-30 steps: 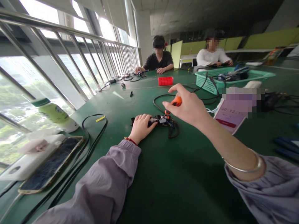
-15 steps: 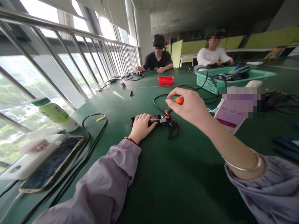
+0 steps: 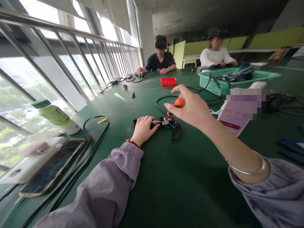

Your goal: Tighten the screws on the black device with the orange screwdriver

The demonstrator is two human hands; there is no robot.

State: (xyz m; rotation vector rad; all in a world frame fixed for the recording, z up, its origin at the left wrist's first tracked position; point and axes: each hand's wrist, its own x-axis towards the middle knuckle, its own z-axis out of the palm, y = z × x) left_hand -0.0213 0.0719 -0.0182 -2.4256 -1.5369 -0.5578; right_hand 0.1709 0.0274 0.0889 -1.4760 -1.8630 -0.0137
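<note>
My left hand [image 3: 143, 129] is wrapped over the left end of a black device [image 3: 165, 122], pressing it against the green table. The device's right part lies exposed, with small wires and a looped black cable [image 3: 182, 131] at its end. Above that part, my right hand [image 3: 193, 106] holds a screwdriver [image 3: 179, 103] with an orange and black handle. The handle stands tilted, its tip down at the device. Thumb and index finger are spread apart around the handle's top; the other fingers are partly hidden behind it.
A phone showing a timer [image 3: 231, 118] leans at the right, before a green basket [image 3: 213, 84] of tools and cables. A red tray [image 3: 168, 82] stands further back. At left are a bottle [image 3: 55, 115], a dark phone [image 3: 53, 167] and cables. Two people sit across the table.
My right hand has moved slightly left with the screwdriver, and its thumb and index finger have spread wider. My left hand and the device have stayed in place.
</note>
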